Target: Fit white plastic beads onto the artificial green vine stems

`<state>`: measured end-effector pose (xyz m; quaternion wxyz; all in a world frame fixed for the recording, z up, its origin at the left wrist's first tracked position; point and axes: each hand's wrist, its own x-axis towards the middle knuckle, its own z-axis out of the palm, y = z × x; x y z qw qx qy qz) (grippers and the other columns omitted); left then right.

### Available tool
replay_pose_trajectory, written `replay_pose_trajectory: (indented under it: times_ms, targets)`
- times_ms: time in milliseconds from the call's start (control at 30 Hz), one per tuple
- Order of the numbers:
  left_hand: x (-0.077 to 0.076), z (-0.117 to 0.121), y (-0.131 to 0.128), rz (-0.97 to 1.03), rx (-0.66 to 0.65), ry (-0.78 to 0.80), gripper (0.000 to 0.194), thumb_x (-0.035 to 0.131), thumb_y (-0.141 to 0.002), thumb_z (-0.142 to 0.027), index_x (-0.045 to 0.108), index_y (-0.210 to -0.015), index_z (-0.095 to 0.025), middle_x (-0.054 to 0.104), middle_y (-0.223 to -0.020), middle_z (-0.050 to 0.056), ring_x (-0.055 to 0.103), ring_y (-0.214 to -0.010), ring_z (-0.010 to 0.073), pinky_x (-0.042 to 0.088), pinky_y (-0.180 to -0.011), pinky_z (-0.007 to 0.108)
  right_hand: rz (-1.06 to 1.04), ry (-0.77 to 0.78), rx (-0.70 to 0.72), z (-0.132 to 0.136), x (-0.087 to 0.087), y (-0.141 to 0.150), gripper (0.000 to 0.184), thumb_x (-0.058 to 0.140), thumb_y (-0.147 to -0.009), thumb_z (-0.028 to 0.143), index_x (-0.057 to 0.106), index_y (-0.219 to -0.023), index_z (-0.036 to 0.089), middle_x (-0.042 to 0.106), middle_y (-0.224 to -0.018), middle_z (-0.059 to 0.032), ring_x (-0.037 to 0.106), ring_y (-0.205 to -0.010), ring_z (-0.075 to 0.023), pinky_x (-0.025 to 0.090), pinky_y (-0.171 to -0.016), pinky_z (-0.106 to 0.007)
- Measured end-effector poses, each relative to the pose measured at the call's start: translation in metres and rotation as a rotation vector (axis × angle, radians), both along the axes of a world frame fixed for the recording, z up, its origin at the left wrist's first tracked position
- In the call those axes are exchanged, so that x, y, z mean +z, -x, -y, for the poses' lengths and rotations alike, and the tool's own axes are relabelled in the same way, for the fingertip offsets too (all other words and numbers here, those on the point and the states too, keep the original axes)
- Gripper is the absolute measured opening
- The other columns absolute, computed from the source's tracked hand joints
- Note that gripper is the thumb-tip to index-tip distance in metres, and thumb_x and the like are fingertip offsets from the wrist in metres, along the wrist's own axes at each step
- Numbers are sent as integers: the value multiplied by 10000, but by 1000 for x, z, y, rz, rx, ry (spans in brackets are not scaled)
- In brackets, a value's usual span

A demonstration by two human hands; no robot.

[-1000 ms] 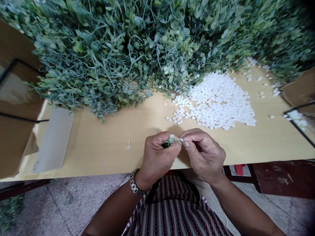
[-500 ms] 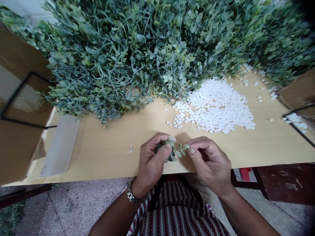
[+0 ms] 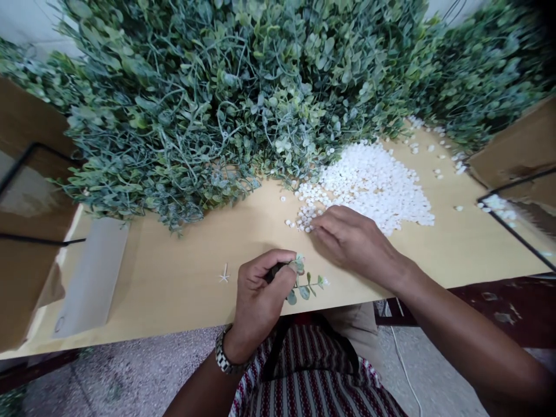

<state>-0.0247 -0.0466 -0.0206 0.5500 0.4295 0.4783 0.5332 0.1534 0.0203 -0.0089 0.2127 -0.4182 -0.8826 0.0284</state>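
My left hand (image 3: pixel 264 289) is closed around an artificial leafy sprig (image 3: pixel 305 291), the stem pinched between thumb and fingers. One thin branch of it pokes out to the right, with a tiny white piece at its tip. At the left edge of a heap of small white bead-like pieces (image 3: pixel 369 179) is my right hand (image 3: pixel 354 240), seen from the back. Its fingertips are drawn together among the loose pieces; whatever they grip is hidden.
A big mass of artificial greenery (image 3: pixel 226 104) fills the back of the table (image 3: pixel 174 284). A small white star-shaped piece (image 3: pixel 224 274) lies left of my hands. Cardboard boxes (image 3: pixel 32 231) with black wire frames flank the table, and a translucent strip (image 3: pixel 93 278) lies at left.
My right hand has let go of the sprig's tip and moved up to the white heap. A white piece now shows on that tip. The left hand still holds the sprig.
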Motion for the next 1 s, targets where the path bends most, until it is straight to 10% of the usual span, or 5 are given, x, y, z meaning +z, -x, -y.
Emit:
replay_pose_trajectory:
  times_ms: [200,533,1000]
  targets:
    - [4,-3,1,-34,-55,-19,138,581,-764,-132,694,-717,-193,518,-584,-30,475,-570,76,393,-529,177,117,-95,-23,-5,-7,3,221,462,-862,105,670,-788,91,635,-728,-121,593,-726,-230,480,-653,-341]
    - [12,-3,-6,-66,-26,14,63,613,-697,-142,645,-649,-166,509,-556,-33,402,-508,68,326,-461,184,-839,548,-61,39,12,14,45,611,-818,198,597,-777,188,602,-691,6,561,-631,-104,460,-553,-210]
    - [16,-4,-11,-96,8,-55,68,634,-685,-110,666,-643,-154,599,-610,-14,496,-565,81,394,-530,197,-1149,627,-151,56,-5,29,48,650,-803,213,617,-775,192,647,-727,-12,571,-613,-104,470,-526,-209]
